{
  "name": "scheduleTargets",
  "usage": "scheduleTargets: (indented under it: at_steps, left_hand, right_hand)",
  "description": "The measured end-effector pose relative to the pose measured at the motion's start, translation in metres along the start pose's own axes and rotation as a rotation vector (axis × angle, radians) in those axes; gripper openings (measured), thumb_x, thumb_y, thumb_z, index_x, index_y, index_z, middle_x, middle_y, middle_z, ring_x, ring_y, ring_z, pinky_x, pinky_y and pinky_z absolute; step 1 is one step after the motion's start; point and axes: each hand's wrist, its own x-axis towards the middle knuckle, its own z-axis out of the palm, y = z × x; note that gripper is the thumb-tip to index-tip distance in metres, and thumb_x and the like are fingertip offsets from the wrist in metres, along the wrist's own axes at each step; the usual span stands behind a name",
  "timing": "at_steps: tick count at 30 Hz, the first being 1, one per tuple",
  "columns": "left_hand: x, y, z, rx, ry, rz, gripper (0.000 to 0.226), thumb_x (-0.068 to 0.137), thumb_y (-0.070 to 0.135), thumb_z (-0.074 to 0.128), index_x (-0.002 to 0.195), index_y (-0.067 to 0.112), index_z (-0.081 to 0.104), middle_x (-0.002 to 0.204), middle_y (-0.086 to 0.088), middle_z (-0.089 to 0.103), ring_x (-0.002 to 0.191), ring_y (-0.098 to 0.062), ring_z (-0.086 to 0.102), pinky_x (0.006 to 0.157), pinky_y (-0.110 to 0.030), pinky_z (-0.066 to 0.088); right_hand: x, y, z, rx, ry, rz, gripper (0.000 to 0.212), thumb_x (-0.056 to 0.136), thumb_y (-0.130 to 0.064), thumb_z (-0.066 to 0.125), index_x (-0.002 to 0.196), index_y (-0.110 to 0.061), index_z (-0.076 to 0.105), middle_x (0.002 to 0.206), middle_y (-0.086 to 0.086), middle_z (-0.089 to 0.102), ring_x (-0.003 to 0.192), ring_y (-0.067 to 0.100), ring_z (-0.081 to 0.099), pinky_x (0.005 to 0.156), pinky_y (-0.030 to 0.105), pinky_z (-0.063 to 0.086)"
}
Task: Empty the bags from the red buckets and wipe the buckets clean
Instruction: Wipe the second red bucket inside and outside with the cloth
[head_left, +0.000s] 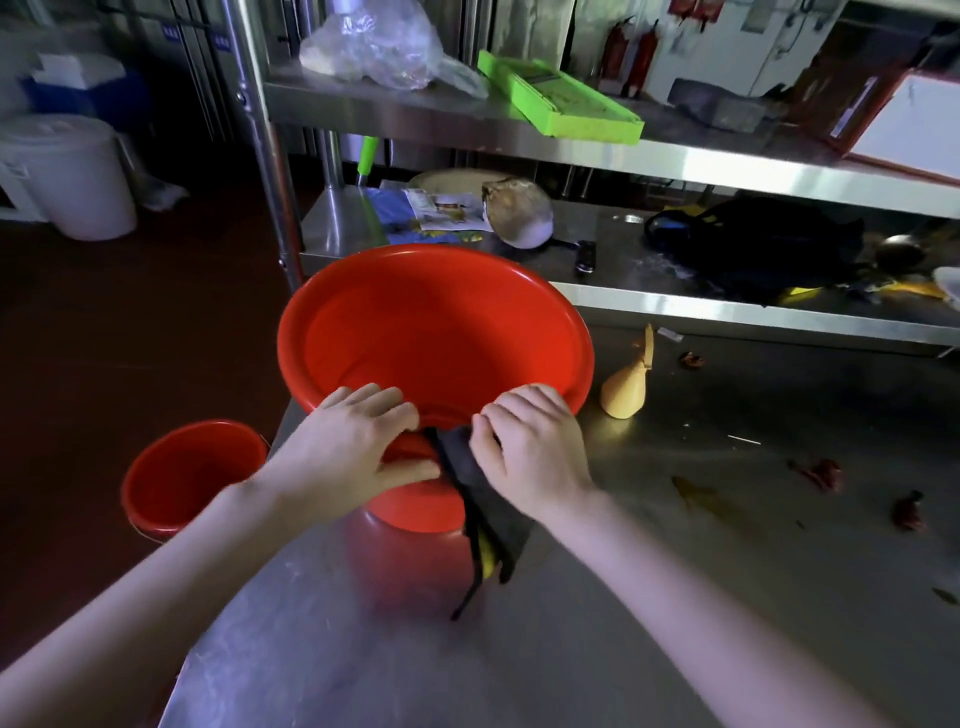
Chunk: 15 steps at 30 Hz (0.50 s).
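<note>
Large red bucket (436, 332) on the steel table (675, 597), near the table's left edge, mouth open to the camera, nothing visible inside. Gripped at the near rim by the left hand (358, 452): four fingers held close together and curled over the rim into the bucket, thumb pressed against the outer wall. Just beside it on the same rim, the right hand (530, 452), fingers bent and bunched together, pinching a dark cloth (493, 519) against the rim. Cloth draped down the outer wall to the tabletop, with a patch of yellow showing low in its folds. Hands near each other but not touching.

Smaller red bucket (192, 478) down on the dark floor, left of the table and below the left forearm, upright, mouth open.

On the table to the right of the large bucket, a tan pear-shaped object (623, 387), lying just beside the bucket's rim. Farther right, dark red scraps (823, 473) scattered over the steel.

Behind the bucket, a steel rack: on its lower shelf (727, 306), printed papers (447, 213) and a black bag (753, 244); on the upper shelf, a bright green tray (561, 98) and a crumpled clear plastic bag (379, 47). Far left on the floor, a white drum (67, 176).
</note>
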Motion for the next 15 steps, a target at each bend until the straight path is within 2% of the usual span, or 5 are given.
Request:
scheduleTargets:
  at_steps: [4, 7, 9, 11, 15]
  left_hand:
    - [-0.015, -0.054, -0.014, -0.018, -0.055, 0.033, 0.061, 0.081, 0.073, 0.043, 0.091, 0.017, 0.064, 0.081, 0.009, 0.055, 0.081, -0.016, 0.058, 0.096, -0.042, 0.046]
    - [-0.024, -0.059, -0.005, 0.021, -0.023, 0.037, 0.062, 0.086, 0.071, 0.039, 0.091, 0.014, 0.063, 0.08, 0.006, 0.054, 0.076, -0.018, 0.054, 0.09, -0.041, 0.047]
    - [-0.026, -0.051, 0.003, 0.058, 0.045, -0.005, 0.065, 0.086, 0.073, 0.036, 0.089, 0.014, 0.062, 0.078, 0.006, 0.052, 0.073, -0.019, 0.05, 0.086, -0.039, 0.045]
    - [-0.025, -0.043, 0.008, 0.088, 0.105, -0.027, 0.066, 0.086, 0.074, 0.035, 0.086, 0.014, 0.061, 0.075, 0.007, 0.05, 0.072, -0.019, 0.05, 0.084, -0.039, 0.043]
    - [-0.025, -0.016, 0.015, 0.099, 0.161, -0.065, 0.063, 0.086, 0.075, 0.036, 0.079, 0.016, 0.058, 0.07, 0.007, 0.046, 0.066, -0.019, 0.045, 0.075, -0.039, 0.042]
  right_hand:
    - [0.012, 0.069, -0.023, 0.012, -0.273, -0.1, 0.036, 0.096, -0.018, 0.043, 0.092, -0.006, 0.076, 0.104, 0.006, 0.074, 0.113, 0.021, 0.064, 0.111, 0.037, 0.036]
    - [0.022, 0.1, -0.025, -0.035, -0.366, -0.002, 0.032, 0.1, -0.015, 0.044, 0.099, -0.006, 0.074, 0.114, 0.008, 0.071, 0.12, 0.021, 0.059, 0.115, 0.033, 0.031]
    - [0.02, 0.089, -0.021, 0.014, -0.305, 0.078, 0.039, 0.099, -0.018, 0.04, 0.088, -0.005, 0.075, 0.1, 0.011, 0.073, 0.104, 0.027, 0.065, 0.104, 0.04, 0.044]
    - [0.009, 0.056, -0.013, 0.041, -0.144, 0.123, 0.048, 0.098, -0.026, 0.035, 0.073, -0.006, 0.071, 0.079, 0.009, 0.071, 0.078, 0.029, 0.064, 0.08, 0.042, 0.05]
    - [-0.011, -0.026, 0.008, -0.029, 0.068, 0.144, 0.045, 0.099, -0.036, 0.043, 0.064, -0.017, 0.063, 0.063, 0.0, 0.06, 0.063, 0.025, 0.053, 0.063, 0.038, 0.039]
